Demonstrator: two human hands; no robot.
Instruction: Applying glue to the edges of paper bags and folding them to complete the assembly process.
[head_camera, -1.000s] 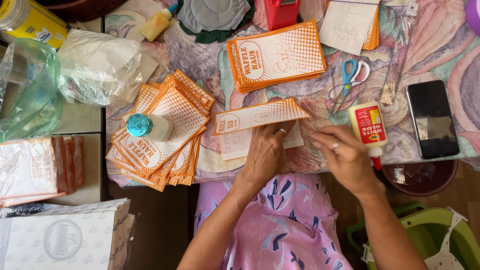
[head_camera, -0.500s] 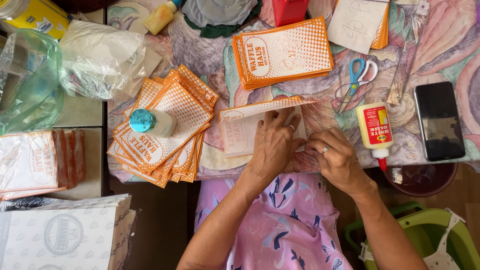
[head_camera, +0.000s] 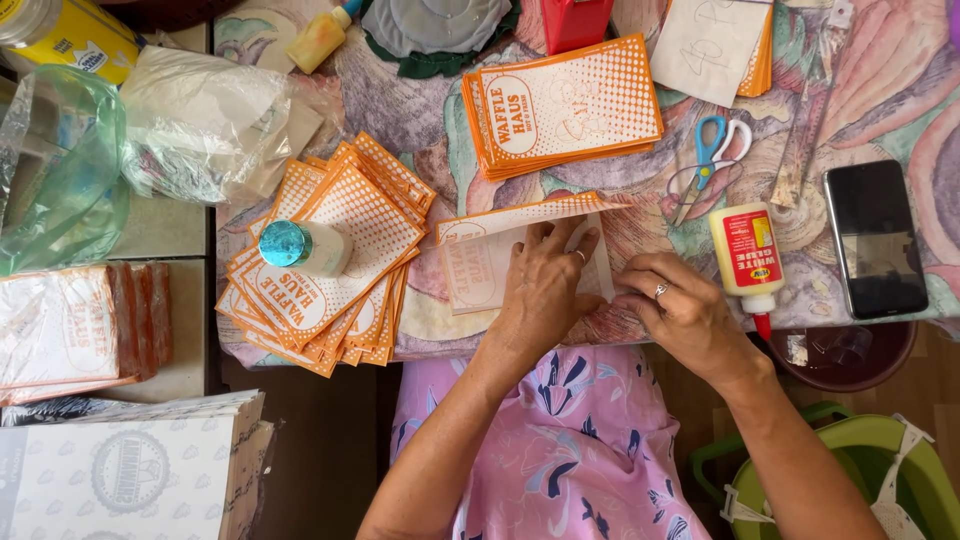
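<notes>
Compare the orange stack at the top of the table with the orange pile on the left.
The top stack is squared up with edges aligned; the left pile is fanned out and askew. The top stack has nothing on it; the left pile carries a small bottle with a teal cap. The top stack lies nearly level with the table edge; the left pile sits diagonally. Both are flat paper bags with orange dot print and an oval emblem.
</notes>
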